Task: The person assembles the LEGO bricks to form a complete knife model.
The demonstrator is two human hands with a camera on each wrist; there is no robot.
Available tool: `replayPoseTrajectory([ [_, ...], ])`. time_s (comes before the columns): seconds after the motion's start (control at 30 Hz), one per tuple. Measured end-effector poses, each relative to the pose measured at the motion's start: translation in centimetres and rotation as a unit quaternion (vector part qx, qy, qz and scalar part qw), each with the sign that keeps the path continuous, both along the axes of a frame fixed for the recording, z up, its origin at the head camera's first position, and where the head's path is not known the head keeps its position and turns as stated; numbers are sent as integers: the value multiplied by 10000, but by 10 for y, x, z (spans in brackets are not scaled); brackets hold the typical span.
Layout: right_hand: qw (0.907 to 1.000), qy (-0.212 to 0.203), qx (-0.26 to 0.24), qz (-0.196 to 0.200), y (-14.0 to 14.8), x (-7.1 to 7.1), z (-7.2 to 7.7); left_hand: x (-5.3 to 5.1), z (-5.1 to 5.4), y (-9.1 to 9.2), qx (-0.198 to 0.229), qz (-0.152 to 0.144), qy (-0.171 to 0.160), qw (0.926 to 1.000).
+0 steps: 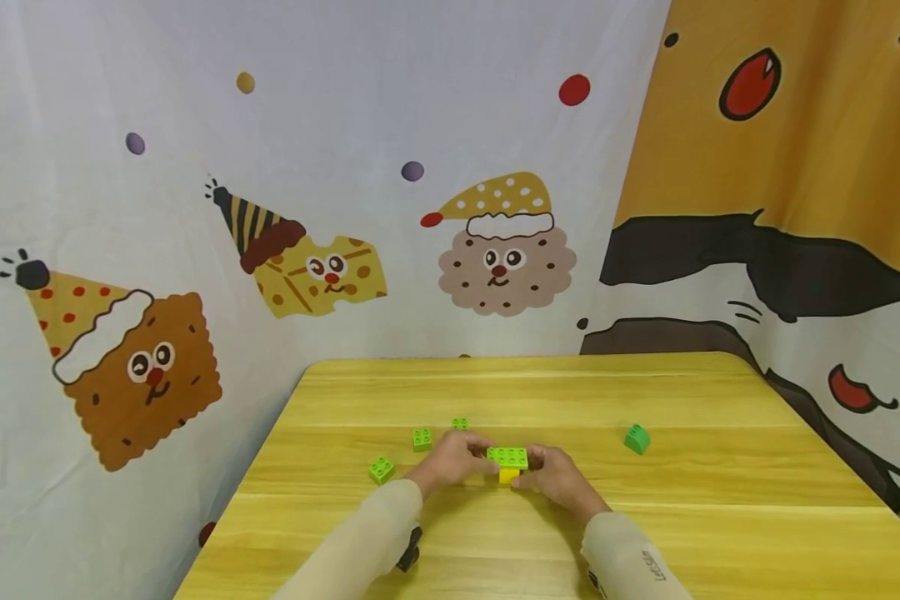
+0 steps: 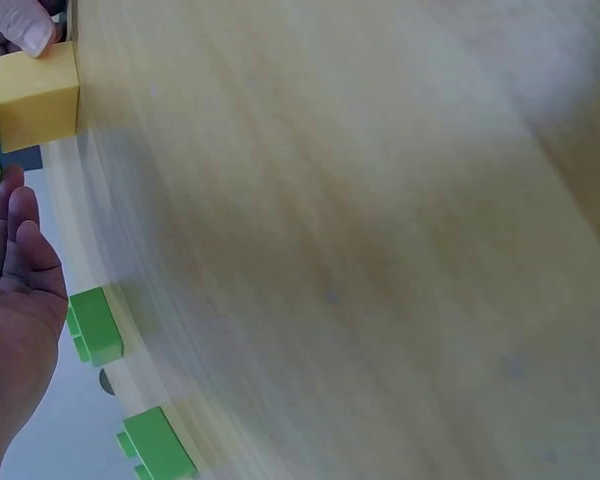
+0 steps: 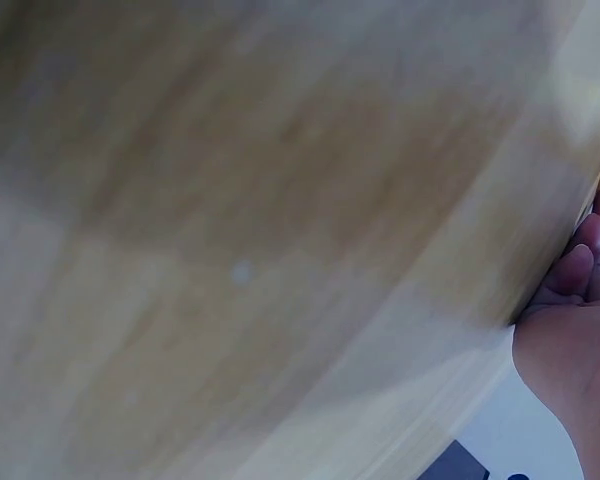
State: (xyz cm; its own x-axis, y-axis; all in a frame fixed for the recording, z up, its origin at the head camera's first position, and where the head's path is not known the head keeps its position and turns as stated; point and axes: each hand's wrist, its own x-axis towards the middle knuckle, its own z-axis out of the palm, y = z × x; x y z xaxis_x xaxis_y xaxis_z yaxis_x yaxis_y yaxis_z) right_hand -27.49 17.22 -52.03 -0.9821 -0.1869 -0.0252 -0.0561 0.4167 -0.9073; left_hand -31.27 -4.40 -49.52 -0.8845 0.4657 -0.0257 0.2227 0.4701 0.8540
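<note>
- Toward the left of the surface (image 1: 292, 508), one small light-green block (image 1: 381, 469) lies studs up, near the left sleeve (image 1: 378, 521).
- Just right of it and farther back, another four-stud block (image 1: 422, 439) sits beside the left hand.
- Left hand (image 1: 453, 458): fingers and thumb grip the left end of a long green block (image 1: 507, 457).
- Behind that hand, a third small block (image 1: 460, 423) is partly hidden.
- Between both hands, a yellow block (image 1: 508, 477) sits beneath the long green block; I cannot tell whether they are fully joined.
- Right hand (image 1: 558, 477): pinches the yellow block, thumb at its near side.
- Farther right, apart, lies a darker green block (image 1: 637, 438) with a curved side.
</note>
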Motion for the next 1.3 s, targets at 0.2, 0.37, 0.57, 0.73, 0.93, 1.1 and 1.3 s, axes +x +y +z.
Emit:
replayPoseTrajectory([
  [0.2, 9999, -112, 32, -30, 0, 1, 1, -2, -2, 3, -99, -98, 122, 9998],
  [0.37, 9997, -213, 31, -71, 0, 1, 2, -4, -2, 2, -136, -150, 124, 9997],
  [0.57, 9996, 8, -167, 232, 7, 1, 1, -3, 0, 1, -153, -152, 166, 9996],
  [0.73, 9997, -60, -207, 126, 9, 1, 3, -2, 1, 0, -103, -143, 149, 9997],
  [0.93, 9995, -80, -208, -218, 8, 5, 8, 0, -1, -1, -5, -166, 119, 9998],
  [1.1, 9991, -54, -221, -366, 7, 5, 6, -1, -2, -2, -67, -46, 156, 9998],
  [1.3, 9985, -161, -263, -452, 10, 2, 3, -2, -6, -1, -59, -41, 252, 9997],
])
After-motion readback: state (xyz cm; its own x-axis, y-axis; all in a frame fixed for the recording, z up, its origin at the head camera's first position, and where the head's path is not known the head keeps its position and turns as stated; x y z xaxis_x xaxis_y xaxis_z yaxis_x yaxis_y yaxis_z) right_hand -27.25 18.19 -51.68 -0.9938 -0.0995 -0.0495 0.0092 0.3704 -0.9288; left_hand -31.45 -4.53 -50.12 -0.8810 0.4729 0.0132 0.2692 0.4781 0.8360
